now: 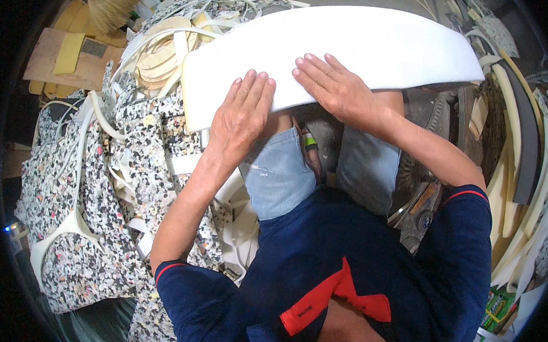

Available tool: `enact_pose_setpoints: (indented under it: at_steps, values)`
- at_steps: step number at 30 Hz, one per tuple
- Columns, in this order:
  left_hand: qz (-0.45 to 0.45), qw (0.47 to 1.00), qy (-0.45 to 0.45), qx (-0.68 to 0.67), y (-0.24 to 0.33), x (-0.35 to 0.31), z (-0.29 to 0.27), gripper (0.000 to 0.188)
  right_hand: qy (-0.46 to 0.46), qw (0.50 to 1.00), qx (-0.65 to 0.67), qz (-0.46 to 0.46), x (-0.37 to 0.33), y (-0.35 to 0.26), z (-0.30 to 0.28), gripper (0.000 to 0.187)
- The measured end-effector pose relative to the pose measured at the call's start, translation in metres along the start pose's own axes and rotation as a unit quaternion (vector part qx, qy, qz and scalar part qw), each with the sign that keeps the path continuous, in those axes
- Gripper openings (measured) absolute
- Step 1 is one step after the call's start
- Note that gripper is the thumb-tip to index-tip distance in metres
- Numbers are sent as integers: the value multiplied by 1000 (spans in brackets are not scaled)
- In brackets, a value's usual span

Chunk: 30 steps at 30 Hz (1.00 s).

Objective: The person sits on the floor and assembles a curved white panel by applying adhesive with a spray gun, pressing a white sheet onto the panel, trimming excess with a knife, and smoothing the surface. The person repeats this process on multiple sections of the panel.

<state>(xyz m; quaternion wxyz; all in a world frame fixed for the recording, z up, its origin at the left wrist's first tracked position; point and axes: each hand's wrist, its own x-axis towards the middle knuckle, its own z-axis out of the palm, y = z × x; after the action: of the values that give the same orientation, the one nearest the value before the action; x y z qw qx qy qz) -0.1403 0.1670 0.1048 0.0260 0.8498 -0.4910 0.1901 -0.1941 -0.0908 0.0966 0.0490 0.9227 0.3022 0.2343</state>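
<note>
A large white foam slab [363, 41] lies across my knees, curved at its far right end. My left hand [243, 115] rests flat on its near left edge, fingers stretched out and together. My right hand [334, 88] presses flat on the slab's near edge just to the right, fingers spread. Neither hand grips anything. Below the slab my legs in light blue shorts [280, 171] show, and my dark blue shirt with red trim fills the lower middle.
Speckled multicolour foam pieces [104, 183] and white foam strips [169, 47] are heaped on my left. Cream and grey foam offcuts [522, 155] stack on my right. A broom head [113, 8] and cardboard [61, 55] lie at the upper left.
</note>
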Motion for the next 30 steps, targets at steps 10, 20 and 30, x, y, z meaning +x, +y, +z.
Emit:
enact_pose_setpoints:
  at_steps: [10,20,30]
  values:
    - [-13,1000,-14,-14,5,-2,8,47,-54,998,-34,12,11,-7,-11,42]
    - [5,999,-30,-20,6,3,10,48,-12,986,125,108,138,9,7,90]
    - [5,998,-70,5,1,1,17,47,-33,984,63,164,46,51,31,88]
